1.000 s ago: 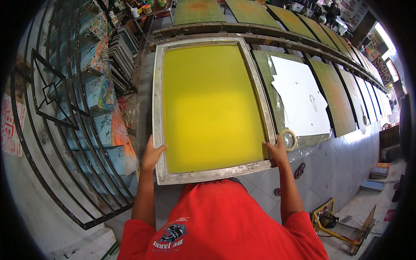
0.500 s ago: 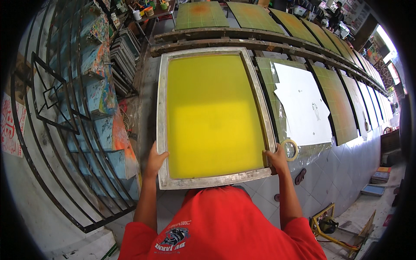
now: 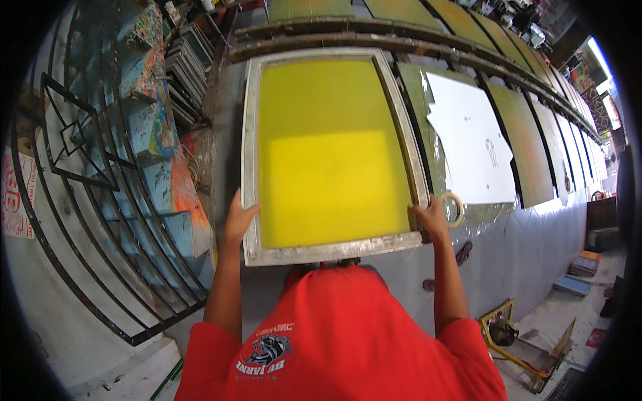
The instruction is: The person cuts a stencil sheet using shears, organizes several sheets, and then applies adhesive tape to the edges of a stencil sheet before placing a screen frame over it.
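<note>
I hold a large silk-screen frame (image 3: pixel 328 194) up in front of me, its yellow mesh stretched inside a worn, pale wood-like border. On the left side, near the lower corner, my left hand (image 3: pixel 239 219) grips the border with its thumb laid over the front. My right hand (image 3: pixel 432 219) clasps the opposite side at about the same height, thumb toward the mesh. The fingers behind the frame are hidden. Just beside my right hand is a ring-shaped roll of tape (image 3: pixel 461 210), at the lower edge of a white sheet (image 3: pixel 470 144) with small dark marks.
Greenish boards (image 3: pixel 518 144) line long rails (image 3: pixel 314 41) at the back and right. Several flat frames (image 3: pixel 188 70) stack at the left, beside paint-stained light-blue shelves (image 3: pixel 160 180). A dark metal grille (image 3: pixel 80 144) stands far left. A yellow-framed object (image 3: pixel 498 321) is low at the right.
The whole scene sits higher in the picture, the frame and my hands included. A bright rectangle on the mesh has sharper edges now. Both hands keep their hold.
</note>
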The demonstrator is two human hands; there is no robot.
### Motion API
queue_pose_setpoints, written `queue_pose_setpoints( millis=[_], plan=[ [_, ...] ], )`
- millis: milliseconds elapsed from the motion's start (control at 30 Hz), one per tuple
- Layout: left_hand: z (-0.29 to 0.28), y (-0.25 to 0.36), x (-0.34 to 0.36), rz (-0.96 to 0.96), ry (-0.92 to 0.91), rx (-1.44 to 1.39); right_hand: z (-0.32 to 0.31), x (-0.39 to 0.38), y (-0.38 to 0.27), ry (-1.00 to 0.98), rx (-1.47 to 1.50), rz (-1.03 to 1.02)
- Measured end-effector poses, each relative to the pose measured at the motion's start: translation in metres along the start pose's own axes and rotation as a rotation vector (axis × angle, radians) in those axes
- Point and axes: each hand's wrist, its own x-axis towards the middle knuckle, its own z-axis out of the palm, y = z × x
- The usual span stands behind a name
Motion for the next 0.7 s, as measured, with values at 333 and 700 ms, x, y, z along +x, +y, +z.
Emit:
queue_pose_setpoints(
  millis=[333, 700],
  plan=[
    [0.009, 0.004, -0.008, -0.050, 0.016, -0.127, 0.003, -0.003, 0.005, -0.014, 0.102, 0.092],
    [0.006, -0.007, -0.005, -0.004, -0.016, -0.118, -0.004, -0.013, -0.021, -0.041, 0.122, 0.078]
  ],
)
